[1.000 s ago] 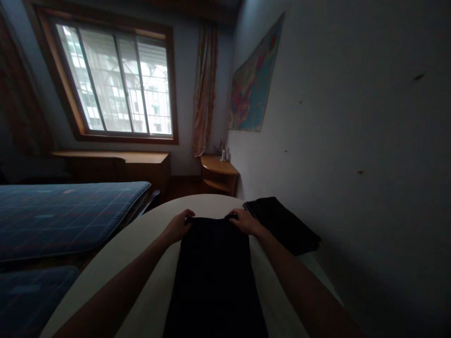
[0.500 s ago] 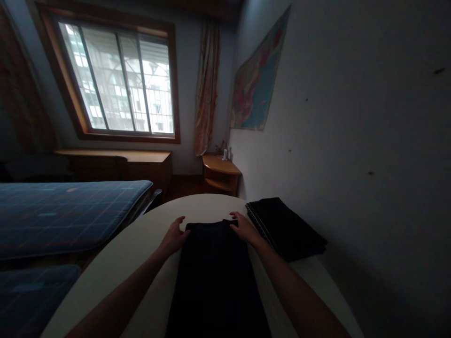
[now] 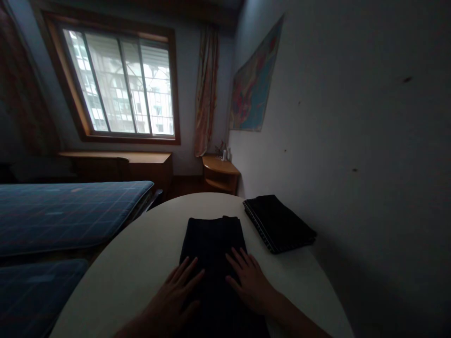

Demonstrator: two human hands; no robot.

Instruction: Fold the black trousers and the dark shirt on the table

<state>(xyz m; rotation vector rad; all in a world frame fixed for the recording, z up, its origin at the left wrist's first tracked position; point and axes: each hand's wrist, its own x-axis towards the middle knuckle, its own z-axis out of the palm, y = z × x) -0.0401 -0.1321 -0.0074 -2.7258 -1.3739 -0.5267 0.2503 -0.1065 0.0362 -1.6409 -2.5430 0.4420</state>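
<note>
A long dark garment [image 3: 213, 244] lies flat along the middle of a pale round table [image 3: 148, 253]. My left hand [image 3: 172, 298] rests flat on its near left part, fingers spread and open. My right hand [image 3: 246, 279] lies flat on its near right part, fingers stretched out too. Neither hand holds anything. The garment's far end sits square near the table's far edge.
A folded dark cloth stack [image 3: 278, 223] lies at the table's right, by the wall. A blue checked mattress [image 3: 63, 213] is at left. Behind are a window [image 3: 120, 89], a wooden bench, a corner shelf [image 3: 218, 173] and a wall map [image 3: 252, 87].
Both hands let go of the garment's far end and drew back toward me. They now lie flat on its near part.
</note>
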